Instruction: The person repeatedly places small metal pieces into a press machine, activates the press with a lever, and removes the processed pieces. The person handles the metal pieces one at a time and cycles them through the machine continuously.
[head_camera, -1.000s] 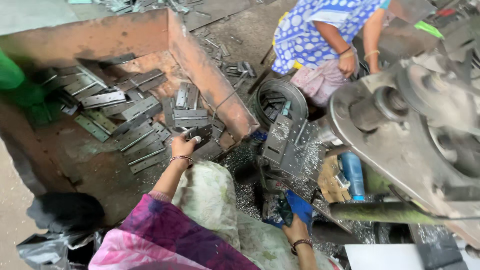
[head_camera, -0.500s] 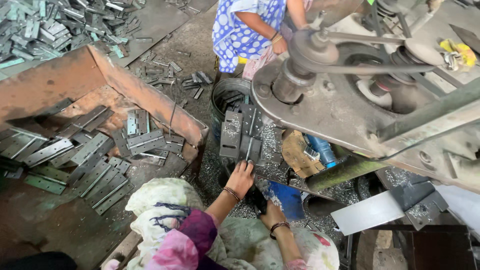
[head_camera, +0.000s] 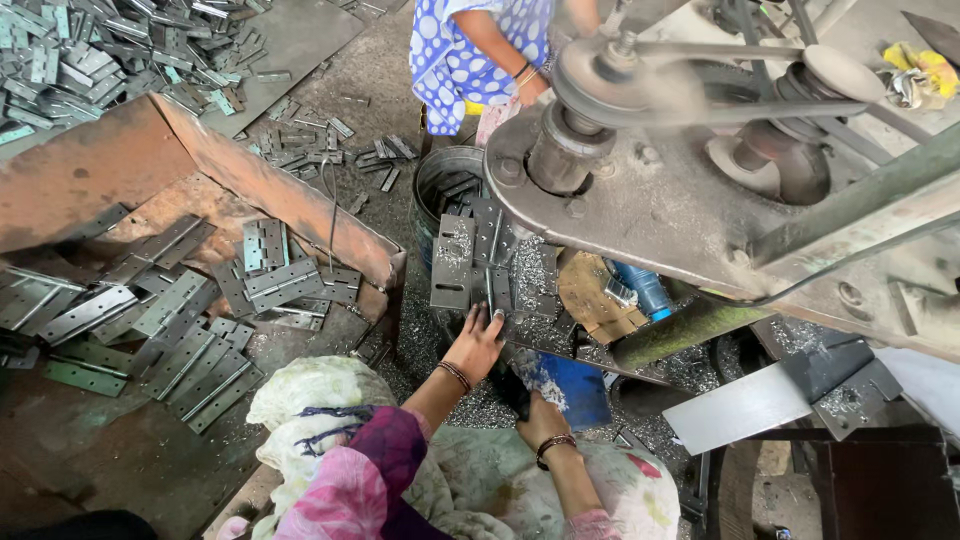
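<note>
Grey metal hinge plate (head_camera: 452, 262) lies lengthwise away; left hand (head_camera: 476, 343) open beside it, right hand (head_camera: 541, 419) unclear.

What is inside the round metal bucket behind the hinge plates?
The bucket holds a few dark metal hinge plates standing on edge. Its right side and bottom are hidden by the machine arm and the plates propped in front.
</note>
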